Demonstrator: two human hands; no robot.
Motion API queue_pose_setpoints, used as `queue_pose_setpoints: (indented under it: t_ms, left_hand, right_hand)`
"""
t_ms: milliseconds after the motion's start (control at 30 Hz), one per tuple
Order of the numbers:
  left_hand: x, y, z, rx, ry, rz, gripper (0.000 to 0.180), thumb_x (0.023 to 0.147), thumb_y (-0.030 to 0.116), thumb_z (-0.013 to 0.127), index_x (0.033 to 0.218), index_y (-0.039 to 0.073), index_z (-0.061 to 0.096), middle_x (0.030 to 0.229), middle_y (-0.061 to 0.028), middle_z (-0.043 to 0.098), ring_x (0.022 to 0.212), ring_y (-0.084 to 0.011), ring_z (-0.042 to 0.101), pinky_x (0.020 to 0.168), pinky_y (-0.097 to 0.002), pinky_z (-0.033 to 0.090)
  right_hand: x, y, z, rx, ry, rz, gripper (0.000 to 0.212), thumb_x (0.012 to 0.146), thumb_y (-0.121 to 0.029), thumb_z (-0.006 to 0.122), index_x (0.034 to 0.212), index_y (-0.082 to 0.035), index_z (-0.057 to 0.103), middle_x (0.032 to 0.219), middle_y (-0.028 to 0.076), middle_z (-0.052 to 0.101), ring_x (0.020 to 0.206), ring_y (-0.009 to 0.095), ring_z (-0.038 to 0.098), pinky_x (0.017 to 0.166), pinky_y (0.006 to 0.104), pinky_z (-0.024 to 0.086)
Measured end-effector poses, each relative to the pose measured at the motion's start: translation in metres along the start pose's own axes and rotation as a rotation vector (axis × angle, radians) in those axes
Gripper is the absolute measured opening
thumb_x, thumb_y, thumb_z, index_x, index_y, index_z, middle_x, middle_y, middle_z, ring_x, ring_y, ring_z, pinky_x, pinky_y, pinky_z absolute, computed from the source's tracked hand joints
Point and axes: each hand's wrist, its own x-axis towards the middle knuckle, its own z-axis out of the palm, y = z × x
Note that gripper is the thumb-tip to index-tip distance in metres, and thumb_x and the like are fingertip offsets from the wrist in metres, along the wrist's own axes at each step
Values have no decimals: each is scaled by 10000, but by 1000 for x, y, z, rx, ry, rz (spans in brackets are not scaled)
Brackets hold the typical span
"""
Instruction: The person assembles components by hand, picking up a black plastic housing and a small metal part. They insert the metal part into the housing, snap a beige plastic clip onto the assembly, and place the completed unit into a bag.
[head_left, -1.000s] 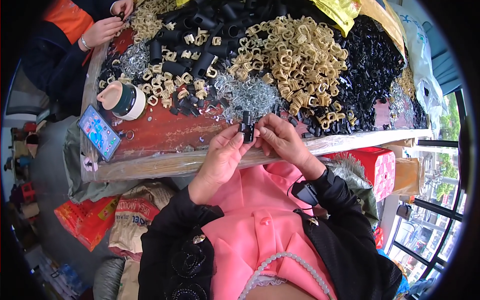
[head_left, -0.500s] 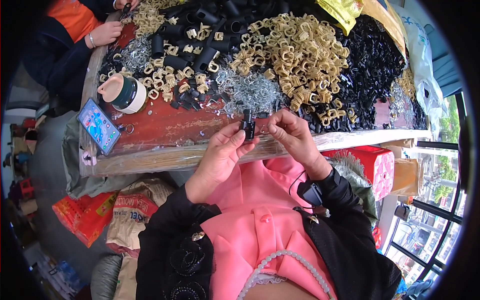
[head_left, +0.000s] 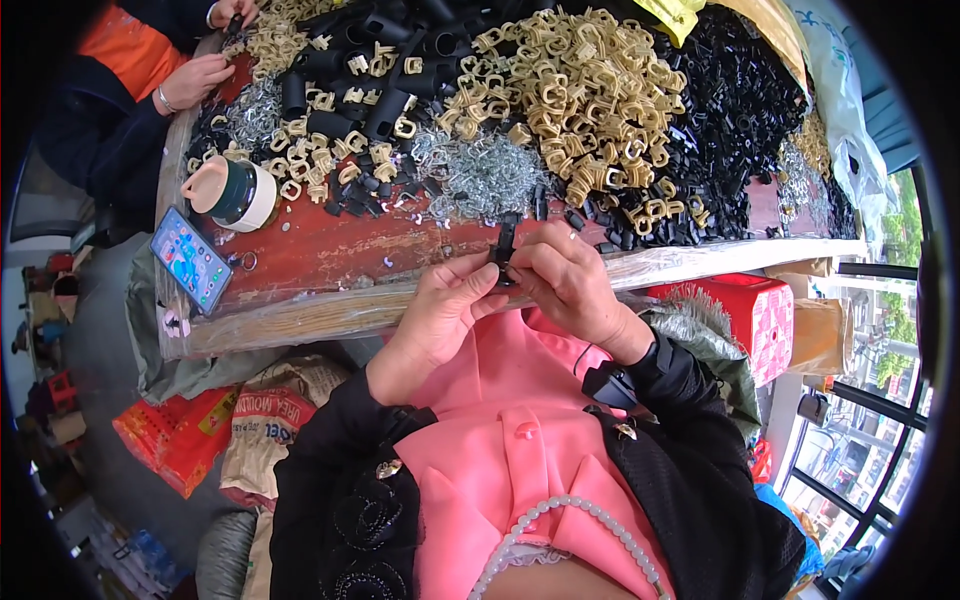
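Note:
A small black plastic part [head_left: 506, 238] stands upright in front of me, just over the table's near edge. My left hand [head_left: 440, 312] is closed on it, thumb and fingers pinching its lower end. From the other side my right hand [head_left: 572, 285] reaches in, its fingers curled and pressed together against the part. Whatever lies between those right fingertips is hidden. Beyond both hands is a heap of small shiny metal clips [head_left: 480, 172], with loose black pieces [head_left: 541, 203] beside it.
Beige plastic rings [head_left: 590, 100] and black pieces [head_left: 735, 110] form big piles. Black tubes [head_left: 385, 112] lie farther back. A phone [head_left: 190, 258] and a lidded jar [head_left: 243, 195] stand at left. A co-worker's hand [head_left: 195, 82] works at far left. A red box [head_left: 760, 320] is at right.
My right hand has moved left and its fingertips now meet the black part. The part has risen slightly and shifted right in my left hand.

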Motion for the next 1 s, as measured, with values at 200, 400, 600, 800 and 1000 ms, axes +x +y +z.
queue_pose_setpoints:
  t_ms: [200,400,600,800,1000]
  left_hand:
    - [2,1,0,23,19,-29,226,813,112,517,1003,-11,516,917,-91,578,794,-165,585,691,-236,494]
    - [-3,6,-4,22,-14,-63,216,810,114,524,996,6,541,913,-64,583,818,-120,563,710,-224,459]
    - [-9,7,-8,18,-12,-37,213,811,109,521,999,9,540,915,-56,580,811,-112,558,717,-225,460]
    - [-15,9,-10,-13,-12,8,225,806,103,529,1009,6,534,920,-58,580,813,-121,560,714,-226,463]
    - [-15,12,-12,-20,17,-15,259,802,114,538,1040,15,515,922,-68,579,801,-174,587,682,-223,487]
  right_hand:
    - [3,0,-5,-57,-86,-56,132,664,-17,621,753,-26,524,744,76,503,665,244,498,560,310,404]
    - [1,0,2,84,-105,51,121,679,-19,618,750,-19,519,721,74,495,642,222,495,554,302,405]
    - [2,-10,10,175,-53,188,115,696,-18,613,729,-12,503,696,73,481,610,196,494,531,279,402]
    - [2,-12,19,171,0,176,109,726,-50,600,720,-12,498,690,62,477,597,158,484,516,247,387]
    - [3,-12,26,744,36,560,98,786,-86,565,760,-17,501,688,-3,490,622,63,464,532,195,397]
